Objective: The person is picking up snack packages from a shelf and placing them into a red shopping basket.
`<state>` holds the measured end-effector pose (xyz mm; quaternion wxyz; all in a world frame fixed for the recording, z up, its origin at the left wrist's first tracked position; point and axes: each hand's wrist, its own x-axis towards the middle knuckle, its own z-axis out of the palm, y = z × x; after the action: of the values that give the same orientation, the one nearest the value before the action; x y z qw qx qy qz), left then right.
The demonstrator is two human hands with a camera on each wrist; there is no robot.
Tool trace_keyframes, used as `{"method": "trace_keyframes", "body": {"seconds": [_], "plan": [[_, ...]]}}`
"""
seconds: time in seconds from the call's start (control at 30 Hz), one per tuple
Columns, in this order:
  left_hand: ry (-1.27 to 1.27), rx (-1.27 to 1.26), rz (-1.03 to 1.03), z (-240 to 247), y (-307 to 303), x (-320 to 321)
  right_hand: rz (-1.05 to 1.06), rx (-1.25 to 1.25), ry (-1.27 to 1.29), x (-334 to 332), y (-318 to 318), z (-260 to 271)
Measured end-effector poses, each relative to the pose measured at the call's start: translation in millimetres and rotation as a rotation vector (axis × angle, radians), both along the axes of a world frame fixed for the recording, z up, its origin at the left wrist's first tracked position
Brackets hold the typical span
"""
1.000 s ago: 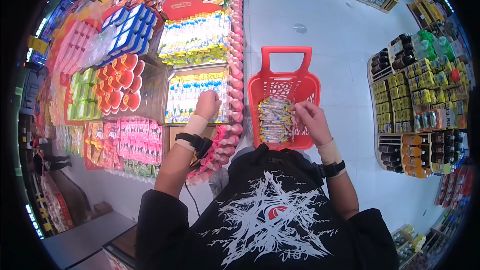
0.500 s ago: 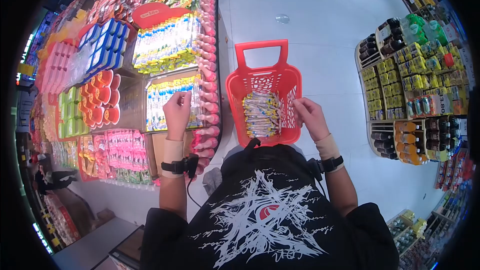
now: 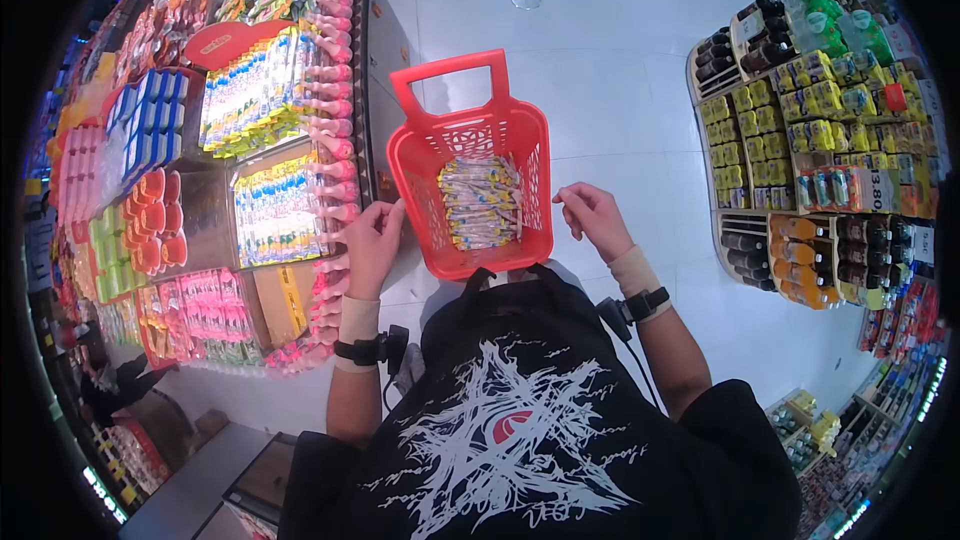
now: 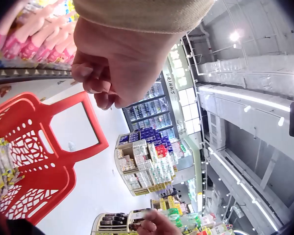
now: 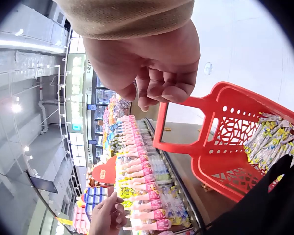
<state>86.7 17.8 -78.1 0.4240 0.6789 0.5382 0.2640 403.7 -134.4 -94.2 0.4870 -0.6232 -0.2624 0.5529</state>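
On my left, slim white, blue and yellow stick packets (image 3: 275,212) lie in rows near the right edge of the display counter (image 3: 385,70), inside the fringe of pink-ended items (image 3: 335,130) that lines it. To the right of that edge, a pile of the same sort of packets (image 3: 480,205) lies crosswise in the bottom of the red shopping basket (image 3: 398,165), reaching close to its right wall. I judge each one light, thin-skinned and rather slippery, so a bunch would slide apart unless I pinched it across the middle; a hard squeeze might crease or split the wrappers. The basket looks like stiff moulded plastic, best taken by the handle (image 3: 448,64) at its far edge.

My left hand (image 3: 372,248) is between the counter's right edge and the basket's left rim, fingers loosely curled round nothing; from the wrist they show apart from the basket. Whether thumb and forefinger meet, I cannot tell. My right hand (image 3: 600,224) is just outside the basket's right rim, fingers bent and relaxed, side by side, holding nothing and touching neither the basket nor the packets.
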Motion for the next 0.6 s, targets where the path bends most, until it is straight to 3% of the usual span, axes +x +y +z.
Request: {"method": "trace_keyframes", "body": {"seconds": [0.3,0.6], "plan": [[0.183,-0.129,-0.009,-85,-43,23,0.048,-0.152,0.087,47,-27,-57],[0.238,-0.378,0.017,-145,-80,16,0.202,-0.326,0.07,44,-31,-119]]}}
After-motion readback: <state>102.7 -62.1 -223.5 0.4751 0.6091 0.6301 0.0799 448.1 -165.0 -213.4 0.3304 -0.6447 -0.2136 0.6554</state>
